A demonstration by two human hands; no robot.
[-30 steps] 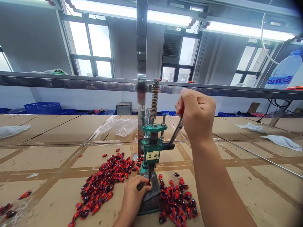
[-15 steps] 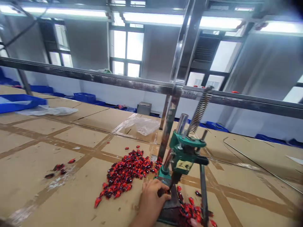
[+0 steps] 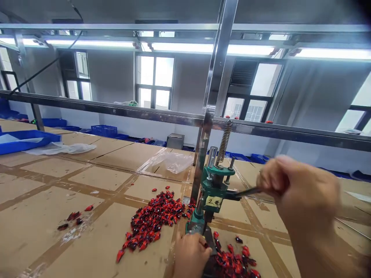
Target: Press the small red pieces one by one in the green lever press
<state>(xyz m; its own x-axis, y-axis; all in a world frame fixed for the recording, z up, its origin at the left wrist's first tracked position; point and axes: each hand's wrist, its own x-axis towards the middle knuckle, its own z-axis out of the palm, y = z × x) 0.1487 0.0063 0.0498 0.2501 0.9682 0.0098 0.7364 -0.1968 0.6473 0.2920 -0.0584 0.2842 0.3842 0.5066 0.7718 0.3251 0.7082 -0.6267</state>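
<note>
A green hand-lever press [image 3: 215, 189] with a coil spring on top and a "2#" label stands on the table. My right hand [image 3: 301, 185] is closed around its lever [image 3: 247, 191], which points out to the right, nearly level. My left hand [image 3: 191, 253] is at the press base, under the ram, thumb and fingers pinched together. A bit of a small red-and-black plastic part [image 3: 206, 245] shows at those fingertips; the rest is hidden. A heap of such parts [image 3: 158, 216] lies left of the press, and a smaller pile [image 3: 236, 260] lies to its right.
Several loose parts [image 3: 74, 216] lie farther left on the taped cardboard tabletop [image 3: 95, 239]. A metal post [image 3: 203, 154] rises right behind the press and meets a crossbar [image 3: 139, 114]. Clear plastic film [image 3: 174, 162] and a blue tray [image 3: 29, 141] lie farther back.
The lever has swung up from hanging down to nearly level, my right hand rising with it. My left hand stays at the press base. The view has tilted up a little.
</note>
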